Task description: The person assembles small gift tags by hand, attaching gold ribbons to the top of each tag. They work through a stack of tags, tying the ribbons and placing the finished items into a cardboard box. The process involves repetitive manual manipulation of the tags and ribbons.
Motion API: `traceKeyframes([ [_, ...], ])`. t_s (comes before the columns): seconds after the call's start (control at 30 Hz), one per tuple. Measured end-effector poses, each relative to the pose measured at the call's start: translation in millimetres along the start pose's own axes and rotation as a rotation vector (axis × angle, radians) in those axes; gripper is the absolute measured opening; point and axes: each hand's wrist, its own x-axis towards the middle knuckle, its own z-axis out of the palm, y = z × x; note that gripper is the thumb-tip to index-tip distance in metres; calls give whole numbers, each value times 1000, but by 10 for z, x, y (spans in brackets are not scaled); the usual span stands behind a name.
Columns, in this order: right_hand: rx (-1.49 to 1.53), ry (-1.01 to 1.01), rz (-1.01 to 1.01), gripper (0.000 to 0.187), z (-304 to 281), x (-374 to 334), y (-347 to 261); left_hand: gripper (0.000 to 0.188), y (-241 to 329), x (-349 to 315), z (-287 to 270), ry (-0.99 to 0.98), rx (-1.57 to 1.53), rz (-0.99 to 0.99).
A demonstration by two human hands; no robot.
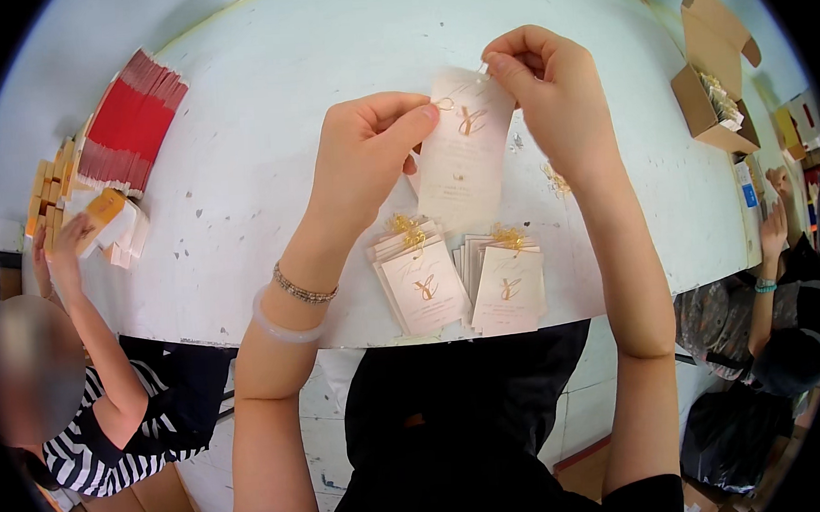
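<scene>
A cream hang tag with gold script hangs upright over the table, slightly blurred. My left hand pinches its left edge between thumb and fingers. At the tag's top, my right hand is closed, thumb against fingers, on a small pale bit by the top corner; whether this is a string or a loop I cannot make out. Two stacks of similar tags, a left stack and a right stack, lie below at the near table edge, with gold strings at their tops. Loose gold strings lie beside my right forearm.
A fanned pile of red-and-white packets stands at the far left. Near it, a person in stripes holds an orange-yellow box. An open cardboard box with packed items sits at the right; another person's hand is nearby.
</scene>
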Motion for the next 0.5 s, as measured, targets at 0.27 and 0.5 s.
traceKeyframes([
  [0.27,257,-165,-14,12,-240,-203,-137,20,-140,109,-219,122,140,-15],
  [0.5,2,-634,131,3,308,-830,-174,21,-366,195,-215,112,177,-83],
])
